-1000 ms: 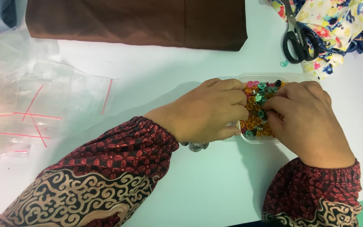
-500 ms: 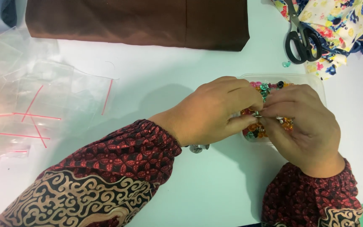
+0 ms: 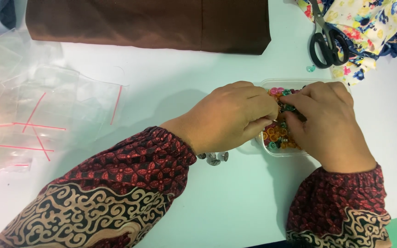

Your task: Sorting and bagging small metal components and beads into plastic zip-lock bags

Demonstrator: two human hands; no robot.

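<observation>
A small clear plastic box (image 3: 272,152) holds several little round snap buttons (image 3: 277,136) in orange, pink and green. My left hand (image 3: 229,117) and my right hand (image 3: 325,124) meet over the box, fingertips pinched together on a small piece that the fingers hide. A few silver metal snap parts (image 3: 213,159) lie on the white table just below my left wrist.
A folded brown cloth (image 3: 152,23) lies along the far edge. Black-handled scissors (image 3: 326,43) rest on a flowered fabric (image 3: 373,32) at the far right, with one green bead (image 3: 310,69) beside them. Clear zip bags with red strips (image 3: 33,119) are spread at the left.
Both hands have stayed over the box; my right hand shifted slightly up and left, and the fingertips closed together on a small piece.
</observation>
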